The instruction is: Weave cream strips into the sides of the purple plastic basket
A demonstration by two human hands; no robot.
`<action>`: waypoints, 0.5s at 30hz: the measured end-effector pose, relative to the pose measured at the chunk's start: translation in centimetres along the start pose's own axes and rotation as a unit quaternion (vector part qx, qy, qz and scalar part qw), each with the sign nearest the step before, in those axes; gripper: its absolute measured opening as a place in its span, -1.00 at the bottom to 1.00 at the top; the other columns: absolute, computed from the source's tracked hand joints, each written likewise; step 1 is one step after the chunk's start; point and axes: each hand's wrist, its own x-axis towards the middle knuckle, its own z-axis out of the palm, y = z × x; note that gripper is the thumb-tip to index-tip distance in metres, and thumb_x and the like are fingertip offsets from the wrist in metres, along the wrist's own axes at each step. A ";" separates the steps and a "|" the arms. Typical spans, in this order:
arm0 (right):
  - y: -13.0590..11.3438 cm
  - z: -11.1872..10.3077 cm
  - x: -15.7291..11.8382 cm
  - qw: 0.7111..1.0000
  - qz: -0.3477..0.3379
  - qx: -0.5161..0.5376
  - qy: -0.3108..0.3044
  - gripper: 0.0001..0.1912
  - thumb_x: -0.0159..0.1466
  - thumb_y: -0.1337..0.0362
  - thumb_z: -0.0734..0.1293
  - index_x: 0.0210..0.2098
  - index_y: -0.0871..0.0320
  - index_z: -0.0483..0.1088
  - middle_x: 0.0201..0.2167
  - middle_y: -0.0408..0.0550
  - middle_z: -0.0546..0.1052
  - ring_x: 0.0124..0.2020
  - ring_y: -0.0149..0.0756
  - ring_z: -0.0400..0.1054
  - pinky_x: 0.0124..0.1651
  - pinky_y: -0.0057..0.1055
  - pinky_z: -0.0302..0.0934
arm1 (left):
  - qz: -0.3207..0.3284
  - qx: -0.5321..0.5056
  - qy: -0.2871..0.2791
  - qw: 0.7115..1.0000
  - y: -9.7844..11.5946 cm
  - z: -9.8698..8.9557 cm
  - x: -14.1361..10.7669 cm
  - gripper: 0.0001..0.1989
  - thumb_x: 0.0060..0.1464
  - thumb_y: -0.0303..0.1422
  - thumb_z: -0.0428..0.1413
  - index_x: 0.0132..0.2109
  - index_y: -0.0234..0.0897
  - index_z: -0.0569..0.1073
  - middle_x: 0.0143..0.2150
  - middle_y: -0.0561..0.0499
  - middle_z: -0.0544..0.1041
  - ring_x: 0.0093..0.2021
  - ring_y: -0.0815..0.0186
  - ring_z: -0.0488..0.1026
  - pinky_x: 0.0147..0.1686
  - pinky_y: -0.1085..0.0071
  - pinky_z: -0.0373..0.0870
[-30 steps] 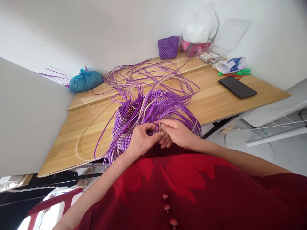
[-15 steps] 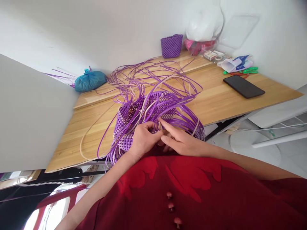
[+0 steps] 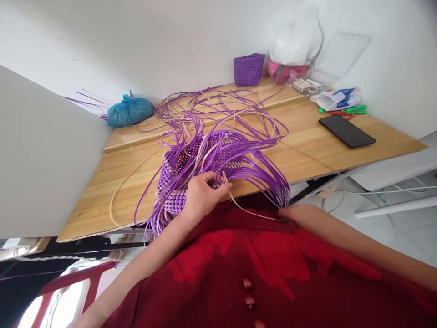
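A half-woven purple and beige basket lies at the table's front edge, with many long loose plastic strips fanning out from its rim. My left hand is closed in a pinch at the basket's near rim, thumb and index finger meeting by a beige strip. That strip runs from the pinch down to the right, ending at my right hand. My right hand is low by the dark red garment, closed around the strip's far part; most of its fingers are hidden.
On the wooden table stand a blue tied bag at the back left and a finished-looking purple basket at the back. A black phone, green clips and a white bag are on the right.
My right hand has moved away from my left, down and to the right, and the beige strip now stretches between them. My left hand stays at the basket's rim.
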 end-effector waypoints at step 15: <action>-10.2 -3.1 8.8 0.938 -0.199 -0.106 0.263 -0.94 0.40 0.43 0.31 -0.20 0.22 0.43 -0.26 -0.02 0.40 -0.19 -0.14 0.29 -0.07 -0.29 0.17 | 0.020 -0.016 -0.006 1.000 -0.4 -0.4 0.0 -0.78 -0.06 -0.21 0.25 -0.45 -0.28 0.49 -0.50 0.11 0.46 -0.48 0.41 0.28 -0.42 0.45 0.21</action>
